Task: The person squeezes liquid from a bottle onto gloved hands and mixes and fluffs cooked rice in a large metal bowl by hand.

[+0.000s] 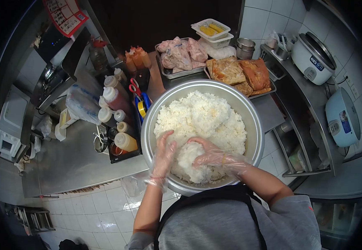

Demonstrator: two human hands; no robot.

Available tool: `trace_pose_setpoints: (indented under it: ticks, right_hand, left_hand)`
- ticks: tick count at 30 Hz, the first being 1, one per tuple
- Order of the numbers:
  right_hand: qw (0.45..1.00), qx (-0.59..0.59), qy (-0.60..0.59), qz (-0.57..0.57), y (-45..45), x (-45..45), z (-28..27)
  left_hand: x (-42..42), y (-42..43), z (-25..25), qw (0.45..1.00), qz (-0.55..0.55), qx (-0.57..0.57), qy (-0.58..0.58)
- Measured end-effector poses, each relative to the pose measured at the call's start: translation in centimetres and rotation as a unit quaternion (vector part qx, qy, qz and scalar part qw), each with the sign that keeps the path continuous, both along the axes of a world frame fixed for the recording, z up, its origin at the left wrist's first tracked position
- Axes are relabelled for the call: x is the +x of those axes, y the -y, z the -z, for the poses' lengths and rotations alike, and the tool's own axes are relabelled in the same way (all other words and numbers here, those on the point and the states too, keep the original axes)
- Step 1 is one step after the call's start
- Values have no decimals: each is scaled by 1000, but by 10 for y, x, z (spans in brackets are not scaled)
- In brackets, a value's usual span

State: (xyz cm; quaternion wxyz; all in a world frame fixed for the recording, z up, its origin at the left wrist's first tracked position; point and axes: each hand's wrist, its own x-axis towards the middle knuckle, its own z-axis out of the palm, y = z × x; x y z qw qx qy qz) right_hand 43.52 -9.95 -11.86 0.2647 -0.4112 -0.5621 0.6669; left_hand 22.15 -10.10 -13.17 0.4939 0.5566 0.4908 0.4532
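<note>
A large round metal pot [256, 121] full of white cooked rice [202, 114] stands in front of me. Both my hands wear clear plastic gloves and are inside the pot's near half. My left hand [164, 152] is at the left of a clump of rice, its fingers apart and pointing up. My right hand [209, 154] reaches in from the right, with its fingers curved around the clump [188, 160]. Some fingertips are sunk in rice or hidden behind it.
Sauce bottles [114, 100] and red-handled scissors [134, 86] are left of the pot. Behind it are trays of raw meat [179, 56] and cooked slabs [239, 75], plus a white basket [211, 30]. Rice cookers [313, 60] stand at the right.
</note>
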Motion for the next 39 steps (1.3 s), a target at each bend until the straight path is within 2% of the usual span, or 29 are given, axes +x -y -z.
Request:
trace_pose_setpoints:
  ticks: [3,5,6,7,9,13,14,16,19,22,23,25,26,27,28,29,31,32,33,35,37,39]
  right_hand:
    - [959,-225,-98,143,12,4,-15]
    - [985,-59,-91,137,17,10,4]
    - [981,175,-45,76,14,19,41]
    - [917,399,5,12,14,22,62]
    - [967,226,-74,92,21,8,67]
    - [984,-18,-85,158,18,0,50]
    - [973,-95,-101,185,17,-2,39]
    - [891,-318,-197,259,17,-11,8]
    - [885,-310,-298,179,11,-17,54]
    - [912,-297,-214,183,23,-17,-9]
    - [936,-247,-178,176,26,-20,0]
    - [980,-121,-81,135,31,-22,18]
    - [994,-42,-22,97,31,-21,26]
    - [997,37,37,58,32,-19,36]
    - [989,115,95,20,32,-17,48]
    - [969,193,153,-18,32,-15,62]
    - [901,308,285,-106,30,-18,119]
    - [853,346,358,-156,24,-24,175]
    - [794,380,427,-204,21,-27,204]
    - [843,363,365,-156,23,-25,182]
    - [875,323,337,-128,23,-25,165]
    - [902,284,310,-100,25,-23,152]
  left_hand:
    - [37,31,-24,981,56,125,-141]
    - [61,45,-30,986,25,112,-117]
    - [68,49,-31,989,9,105,-106]
    - [73,48,-32,987,-7,120,-103]
    - [80,45,-36,970,-16,164,-176]
    - [85,41,-32,956,-36,177,-230]
    - [86,40,-30,955,-45,186,-226]
    - [86,35,-28,953,-64,203,-215]
    - [80,23,-19,966,-66,170,-186]
    - [83,17,-32,992,-119,30,-11]
    - [76,11,-38,993,-84,43,-67]
    - [54,-5,-4,931,-75,241,-264]
    - [61,-5,-21,980,-73,106,-150]
    - [69,-5,-38,994,-100,-26,-29]
    - [66,-9,-26,994,-107,6,-38]
    - [61,-15,-5,992,-112,38,-47]
    - [62,-19,-3,993,-115,7,-21]
    - [68,-20,-22,992,-114,-56,16]
    - [71,-21,-32,985,-112,-118,51]
    - [72,-16,-18,990,-107,-58,66]
    - [73,-14,-12,990,-109,-57,75]
    - [71,-15,-11,983,-120,-114,78]
